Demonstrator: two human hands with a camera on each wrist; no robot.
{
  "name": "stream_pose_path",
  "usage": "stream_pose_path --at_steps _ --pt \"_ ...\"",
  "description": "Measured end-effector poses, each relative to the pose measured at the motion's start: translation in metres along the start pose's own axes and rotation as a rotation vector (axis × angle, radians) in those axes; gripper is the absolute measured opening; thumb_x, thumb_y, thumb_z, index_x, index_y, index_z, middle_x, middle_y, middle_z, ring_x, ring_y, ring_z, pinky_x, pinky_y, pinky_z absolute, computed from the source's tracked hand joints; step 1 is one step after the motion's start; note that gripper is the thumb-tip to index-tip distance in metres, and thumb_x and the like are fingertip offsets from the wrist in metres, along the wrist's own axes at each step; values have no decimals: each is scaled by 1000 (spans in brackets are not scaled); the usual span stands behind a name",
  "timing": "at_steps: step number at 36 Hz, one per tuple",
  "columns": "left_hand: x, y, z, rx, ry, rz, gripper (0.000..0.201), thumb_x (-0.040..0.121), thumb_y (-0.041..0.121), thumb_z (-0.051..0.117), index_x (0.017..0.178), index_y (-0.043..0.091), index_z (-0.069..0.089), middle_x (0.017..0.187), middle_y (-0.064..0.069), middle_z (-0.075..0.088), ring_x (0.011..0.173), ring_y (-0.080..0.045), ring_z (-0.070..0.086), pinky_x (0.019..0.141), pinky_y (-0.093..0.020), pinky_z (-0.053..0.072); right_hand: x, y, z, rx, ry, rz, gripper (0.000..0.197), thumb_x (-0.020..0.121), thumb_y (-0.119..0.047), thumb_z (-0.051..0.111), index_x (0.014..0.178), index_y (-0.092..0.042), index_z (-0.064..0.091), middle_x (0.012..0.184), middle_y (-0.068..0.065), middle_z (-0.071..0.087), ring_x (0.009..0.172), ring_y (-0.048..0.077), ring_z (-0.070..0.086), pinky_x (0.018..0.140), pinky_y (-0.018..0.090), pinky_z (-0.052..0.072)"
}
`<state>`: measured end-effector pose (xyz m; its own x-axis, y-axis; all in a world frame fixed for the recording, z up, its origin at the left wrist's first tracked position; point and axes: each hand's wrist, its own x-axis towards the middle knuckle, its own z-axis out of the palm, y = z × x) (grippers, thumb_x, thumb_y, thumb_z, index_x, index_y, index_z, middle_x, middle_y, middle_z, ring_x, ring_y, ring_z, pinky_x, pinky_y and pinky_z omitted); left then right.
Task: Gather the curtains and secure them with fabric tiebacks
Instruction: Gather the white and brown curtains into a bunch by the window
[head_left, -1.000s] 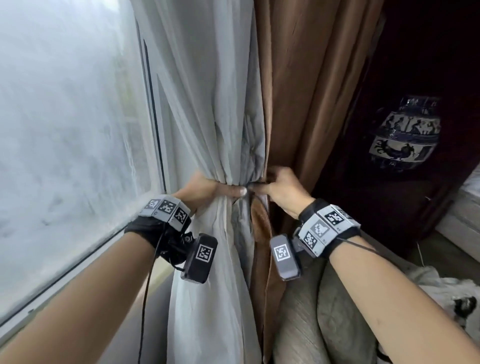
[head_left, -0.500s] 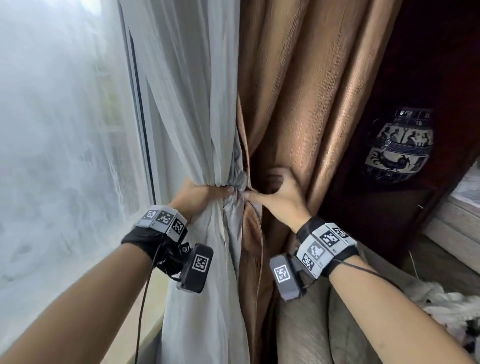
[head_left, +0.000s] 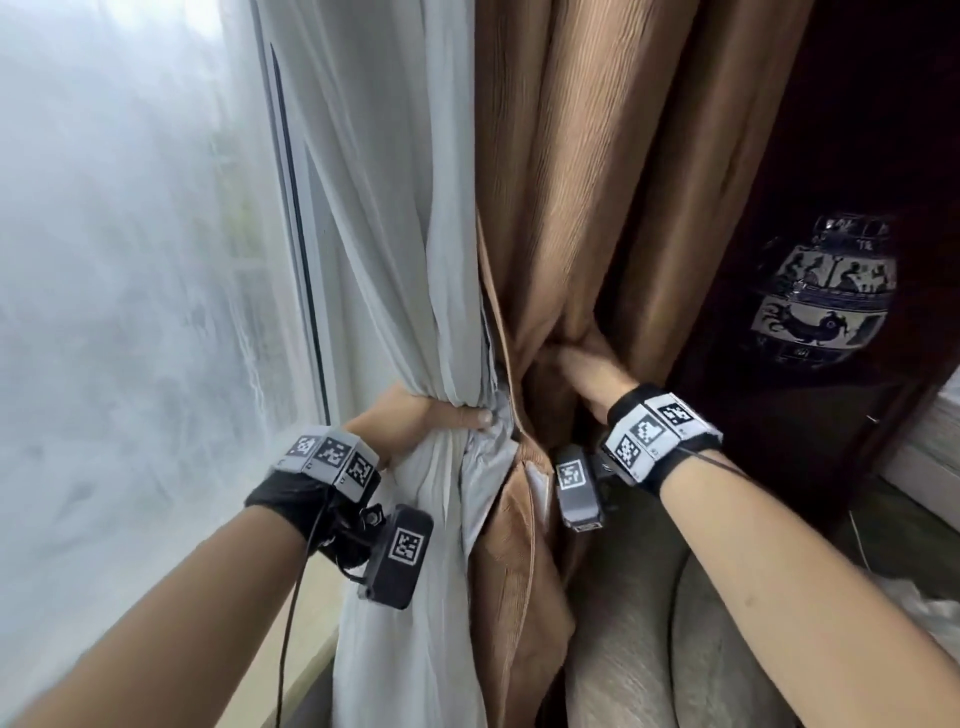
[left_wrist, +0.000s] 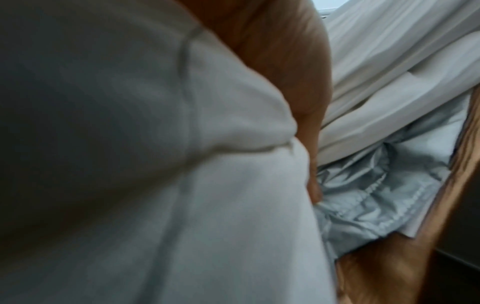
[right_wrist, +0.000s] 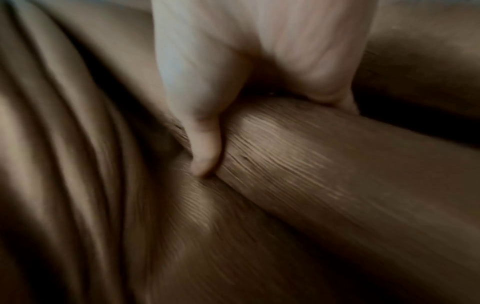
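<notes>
A pale grey curtain (head_left: 395, 249) hangs beside the window, and a brown curtain (head_left: 587, 182) hangs to its right. My left hand (head_left: 415, 418) grips the gathered grey curtain at waist height, thumb across the front. In the left wrist view the thumb (left_wrist: 309, 127) presses into the grey curtain (left_wrist: 182, 185) with shiny lining (left_wrist: 384, 195) beyond. My right hand (head_left: 576, 371) reaches into the brown folds and grips a bunch of them; its fingers are hidden by cloth. The right wrist view shows my thumb (right_wrist: 205, 152) pressed against a brown fold (right_wrist: 324, 174). No tieback is in view.
The frosted window (head_left: 130, 312) and its frame (head_left: 296, 234) fill the left. A blue-and-white patterned vase (head_left: 826, 296) stands in the dark corner at right. A grey upholstered seat (head_left: 649, 623) sits below my right arm, close against the curtains.
My right hand has left the seam beside my left hand and moved right and up into the brown curtain, bunching its folds. My left hand keeps its grip on the grey curtain.
</notes>
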<state>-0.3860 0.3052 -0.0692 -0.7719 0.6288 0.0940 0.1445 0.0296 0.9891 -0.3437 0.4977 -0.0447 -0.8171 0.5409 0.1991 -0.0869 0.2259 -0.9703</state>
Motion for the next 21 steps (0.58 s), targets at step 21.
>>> stream_pose_path --at_steps 21 --pt "13 7 50 -27 227 71 97 36 32 99 122 12 59 105 5 73 95 -5 70 82 -25 57 -23 -5 -15 -129 -199 52 36 96 9 37 127 6 56 128 24 61 122 34 57 107 42 45"
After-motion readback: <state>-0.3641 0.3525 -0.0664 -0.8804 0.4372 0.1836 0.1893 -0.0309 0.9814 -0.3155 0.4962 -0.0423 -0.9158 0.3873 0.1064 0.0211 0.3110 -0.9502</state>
